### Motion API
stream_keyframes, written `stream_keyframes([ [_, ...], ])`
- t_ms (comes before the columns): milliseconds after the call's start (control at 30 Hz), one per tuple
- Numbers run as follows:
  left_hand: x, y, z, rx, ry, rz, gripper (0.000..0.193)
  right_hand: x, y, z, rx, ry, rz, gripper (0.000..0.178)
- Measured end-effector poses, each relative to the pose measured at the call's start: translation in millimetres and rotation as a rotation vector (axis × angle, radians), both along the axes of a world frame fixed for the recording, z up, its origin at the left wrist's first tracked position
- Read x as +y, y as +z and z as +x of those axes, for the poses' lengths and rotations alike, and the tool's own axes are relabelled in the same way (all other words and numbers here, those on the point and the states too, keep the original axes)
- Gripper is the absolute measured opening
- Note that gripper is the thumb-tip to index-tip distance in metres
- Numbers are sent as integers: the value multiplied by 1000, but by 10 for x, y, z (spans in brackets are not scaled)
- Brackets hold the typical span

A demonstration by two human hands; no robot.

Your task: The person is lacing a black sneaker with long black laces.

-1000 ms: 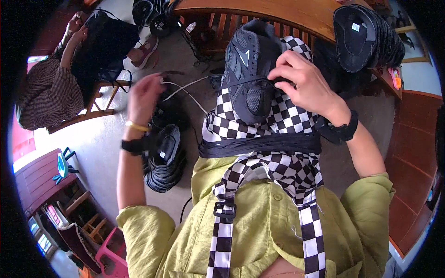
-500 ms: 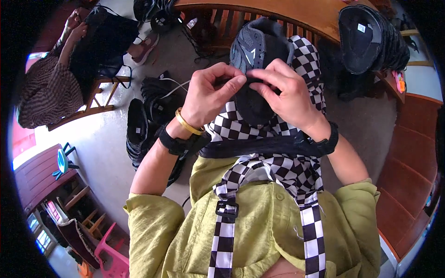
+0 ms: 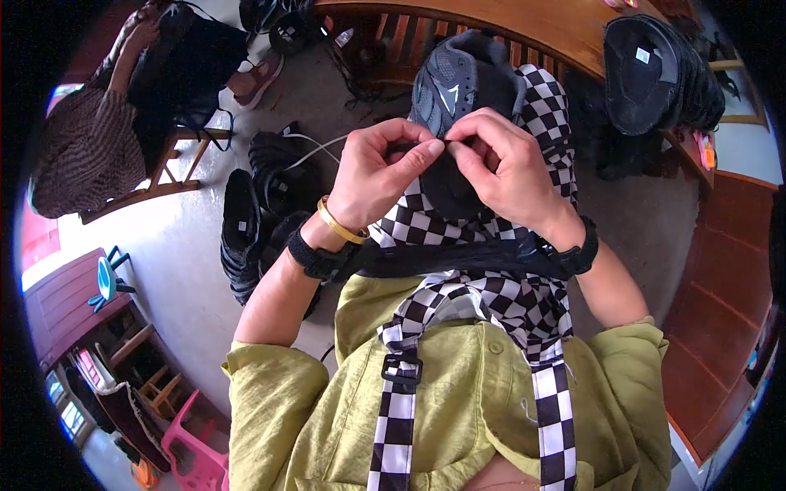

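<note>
A dark grey shoe upper rests on my lap, over a black-and-white checkered apron. My left hand pinches the shoe's black collar with thumb and forefinger; a gold bangle and a black band circle that wrist. My right hand pinches the same spot from the other side, its fingertips touching the left hand's. Whether a lace or thread is between the fingers is hidden. A thin white cord trails left from under the left hand.
A pile of black shoe uppers lies on the grey floor at my left. Another black stack sits by a wooden table ahead. A person in a striped top sits on a wooden chair at far left.
My left hand came in from the floor pile at the left to meet the right hand on the shoe. Both hands now pinch its collar together.
</note>
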State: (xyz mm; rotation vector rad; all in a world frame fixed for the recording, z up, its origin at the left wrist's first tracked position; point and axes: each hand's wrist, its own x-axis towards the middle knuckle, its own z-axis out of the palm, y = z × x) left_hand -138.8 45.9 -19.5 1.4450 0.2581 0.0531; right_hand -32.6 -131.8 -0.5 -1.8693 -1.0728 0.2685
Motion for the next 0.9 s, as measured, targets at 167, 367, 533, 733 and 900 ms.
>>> stream_keyframes([
  [167, 0, -20, -3, -43, 24, 201, 17, 42, -36, -27, 49, -16, 58, 6],
  [367, -50, 0, 63, -71, 26, 242, 19, 3, -64, 27, -28, -20, 79, 8],
  [533, -54, -47, 75, 16, 48, 255, 20, -10, -73, 3, 40, -111, 103, 8],
  [733, -84, -139, 98, 87, 114, 263, 23, -114, -77, 38, -69, -246, -125, 7],
  [900, -143, -132, 154, 103, 130, 248, 23, -159, -129, -31, -176, -232, -75, 9],
])
